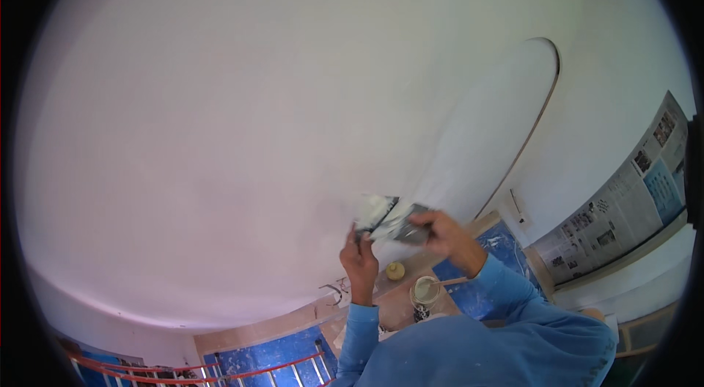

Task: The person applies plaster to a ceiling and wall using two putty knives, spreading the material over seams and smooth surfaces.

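Note:
In front of the pale wall, my left hand [359,261] is closed around the lower edge of a flat scraper blade [376,212] that carries whitish filler. My right hand [449,237] grips a second dark flat scraper [413,229], which has pale smears across it. The two blades meet or overlap between my hands, and motion blurs them. Fingers and blur hide how their handles are shaped. Below my hands stands an open tub [425,290] of pale material, with a wooden stick [453,281] across its rim. Beside it is a small yellowish round container [395,270].
A large smooth wall [220,130] fills the view, with an arched edge [551,86] on the right. Newspaper [609,211] covers a panel at far right. Loose wires [339,292] come out low on the wall. Blue sheeting [275,354] covers the floor, and a red-railed ladder [257,371] lies lower left.

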`<state>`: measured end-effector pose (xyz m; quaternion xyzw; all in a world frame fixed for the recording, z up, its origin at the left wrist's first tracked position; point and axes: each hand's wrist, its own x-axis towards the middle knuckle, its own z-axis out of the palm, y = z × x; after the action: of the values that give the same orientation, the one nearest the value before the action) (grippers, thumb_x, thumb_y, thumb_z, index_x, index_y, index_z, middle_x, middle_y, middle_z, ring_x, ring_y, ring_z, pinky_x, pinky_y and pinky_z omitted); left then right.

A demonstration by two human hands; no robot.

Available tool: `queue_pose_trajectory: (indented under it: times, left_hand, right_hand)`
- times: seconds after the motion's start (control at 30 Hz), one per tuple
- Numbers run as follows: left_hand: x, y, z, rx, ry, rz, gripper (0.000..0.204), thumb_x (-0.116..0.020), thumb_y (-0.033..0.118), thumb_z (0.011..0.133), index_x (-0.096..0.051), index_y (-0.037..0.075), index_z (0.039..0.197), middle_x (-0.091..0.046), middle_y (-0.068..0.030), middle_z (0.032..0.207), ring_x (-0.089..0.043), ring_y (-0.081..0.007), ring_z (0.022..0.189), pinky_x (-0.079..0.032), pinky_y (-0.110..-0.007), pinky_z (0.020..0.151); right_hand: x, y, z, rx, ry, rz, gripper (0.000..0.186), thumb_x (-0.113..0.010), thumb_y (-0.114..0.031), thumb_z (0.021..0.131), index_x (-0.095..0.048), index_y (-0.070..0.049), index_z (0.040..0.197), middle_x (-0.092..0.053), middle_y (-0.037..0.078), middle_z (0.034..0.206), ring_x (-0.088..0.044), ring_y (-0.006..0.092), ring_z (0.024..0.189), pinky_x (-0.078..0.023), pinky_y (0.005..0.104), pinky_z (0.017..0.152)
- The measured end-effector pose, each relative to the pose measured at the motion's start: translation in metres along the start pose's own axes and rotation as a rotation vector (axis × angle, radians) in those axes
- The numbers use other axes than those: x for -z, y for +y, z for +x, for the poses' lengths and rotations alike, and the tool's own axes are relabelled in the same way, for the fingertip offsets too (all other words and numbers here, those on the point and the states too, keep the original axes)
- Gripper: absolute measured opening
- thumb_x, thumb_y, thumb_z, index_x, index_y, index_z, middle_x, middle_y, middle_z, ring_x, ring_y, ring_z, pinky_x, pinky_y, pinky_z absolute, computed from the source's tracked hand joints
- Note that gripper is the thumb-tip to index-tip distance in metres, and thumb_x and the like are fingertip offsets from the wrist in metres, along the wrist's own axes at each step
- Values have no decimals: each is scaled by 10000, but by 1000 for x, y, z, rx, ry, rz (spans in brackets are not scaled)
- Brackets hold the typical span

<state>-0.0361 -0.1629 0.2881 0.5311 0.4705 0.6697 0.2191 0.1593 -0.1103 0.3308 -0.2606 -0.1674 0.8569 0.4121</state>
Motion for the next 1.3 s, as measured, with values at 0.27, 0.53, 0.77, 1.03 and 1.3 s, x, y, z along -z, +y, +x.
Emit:
queue_pose_trajectory:
  times: [0.27,0.53,0.77,1.03,1.3]
  left_hand:
    - [38,31,-9,-271,-416,539,579,-560,-121,696,-646,75,1233,-700,-204,1077,-707,-352,813,-575,-433,688]
    - [101,-109,-134,-62,-349,543,321,-581,67,866,-622,17,1180,-686,-249,958,-688,-358,699,-567,-444,644]
    - [142,-107,-210,797,18,-410,105,-561,78,914,-641,26,871,-634,-58,827,-587,-179,684,-498,-336,559]
    - [160,-106,-238,679,125,-348,167,-582,133,952,-587,54,805,-547,-12,646,-488,-116,560,-404,-277,476]
    - [160,-100,-227,728,113,-357,175,-576,160,964,-593,47,831,-558,-20,697,-501,-125,610,-424,-271,520]
  right_hand:
    - [-13,18,-22,114,-72,-191,347,-663,37,869,-577,25,1205,-671,152,1113,-691,269,1013,-590,417,921]
    - [-103,-127,-6,816,-75,-568,272,-686,-16,861,-649,43,1124,-706,130,1066,-688,242,967,-561,377,882]
    - [-241,-256,0,2344,572,-1770,309,-603,-31,891,-657,-106,1185,-643,64,1151,-576,273,1112,-310,590,1077]
    - [-334,-281,11,2656,693,-1984,470,-640,-15,803,-570,-124,1255,-576,24,1193,-544,266,1122,-249,751,999]
    - [-353,-277,21,2546,637,-2002,542,-612,6,770,-572,-136,1291,-563,27,1298,-529,260,1166,-282,666,1035]
